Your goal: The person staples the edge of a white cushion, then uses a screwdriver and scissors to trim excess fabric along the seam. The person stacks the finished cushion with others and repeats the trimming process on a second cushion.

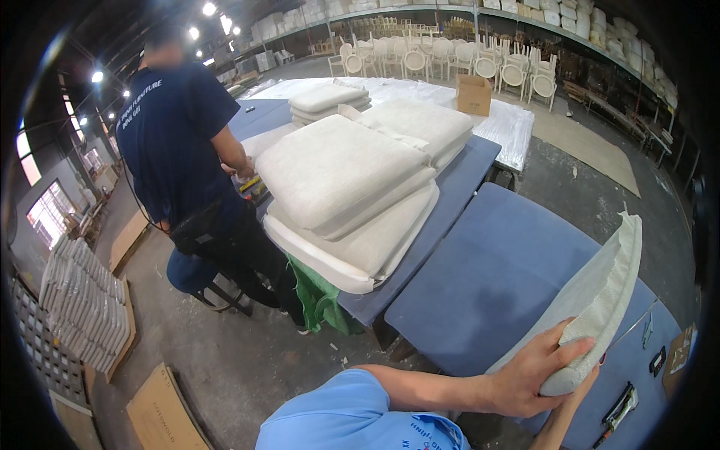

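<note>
Head view shows the person's left hand (536,371) spread flat over the near corner of a white seat cushion (600,296), fingers extended and curled loosely over its rounded edge, pressing and grasping it rather than clenched. The cushion stands on its edge and tilts away across a blue padded table (480,277), its far corner raised toward the right rim of the picture. The right hand (581,390) is mostly hidden beneath the cushion's corner; only a forearm and a fingertip or two show at the lower edge, so I cannot tell whether those fingers are closed or loose, though they seem to support the cushion from below. Small tools (622,405) lie on the table just beside the right forearm. Judged from this, the step in hand is handling one cushion on the near table, holding it up at its corner. Any further move calls for a firm two-handed hold, since the soft body sags. Well apart, on a second blue table, a stack of white cushions (352,202) lies flat, and a person in a dark shirt (180,142) stands beside it with hands at the table edge. White chairs (450,56) fill the background.
</note>
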Tool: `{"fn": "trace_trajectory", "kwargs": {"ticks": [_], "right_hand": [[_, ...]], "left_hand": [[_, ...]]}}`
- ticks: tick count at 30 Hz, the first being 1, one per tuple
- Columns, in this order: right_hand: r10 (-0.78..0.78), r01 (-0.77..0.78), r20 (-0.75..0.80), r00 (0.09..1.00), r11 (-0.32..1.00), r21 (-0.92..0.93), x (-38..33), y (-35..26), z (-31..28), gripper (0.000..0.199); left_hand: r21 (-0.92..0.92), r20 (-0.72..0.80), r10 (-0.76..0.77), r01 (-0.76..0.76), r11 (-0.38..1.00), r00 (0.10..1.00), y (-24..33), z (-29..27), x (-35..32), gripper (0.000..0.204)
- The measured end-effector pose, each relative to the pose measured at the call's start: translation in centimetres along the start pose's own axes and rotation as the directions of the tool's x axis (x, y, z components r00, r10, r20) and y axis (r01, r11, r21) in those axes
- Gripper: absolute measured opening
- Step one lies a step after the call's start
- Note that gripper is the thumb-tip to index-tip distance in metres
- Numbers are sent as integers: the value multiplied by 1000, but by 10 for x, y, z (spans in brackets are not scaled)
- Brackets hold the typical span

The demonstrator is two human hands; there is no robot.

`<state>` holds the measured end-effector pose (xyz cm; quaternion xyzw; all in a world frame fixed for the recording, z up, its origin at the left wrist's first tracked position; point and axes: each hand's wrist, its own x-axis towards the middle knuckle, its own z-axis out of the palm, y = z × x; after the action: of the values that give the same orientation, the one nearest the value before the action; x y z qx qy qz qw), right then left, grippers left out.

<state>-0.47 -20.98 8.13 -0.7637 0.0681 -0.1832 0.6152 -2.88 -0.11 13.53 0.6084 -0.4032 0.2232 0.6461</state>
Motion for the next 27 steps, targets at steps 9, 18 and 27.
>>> {"fn": "trace_trajectory", "kwargs": {"ticks": [9,18,27], "right_hand": [[-21,20,-67,998,1000,-6,-13,2,11,37],[-29,26,-122,992,999,-27,-27,5,8,39],[-112,86,-231,966,989,-122,-40,5,10,40]], "left_hand": [[8,1,-9,9,1000,1000,-4,4,-3,85],[13,-6,-1,1,1000,1000,-4,6,-4,82],[28,-1,22,-22,999,1000,-6,5,-3,83]]}}
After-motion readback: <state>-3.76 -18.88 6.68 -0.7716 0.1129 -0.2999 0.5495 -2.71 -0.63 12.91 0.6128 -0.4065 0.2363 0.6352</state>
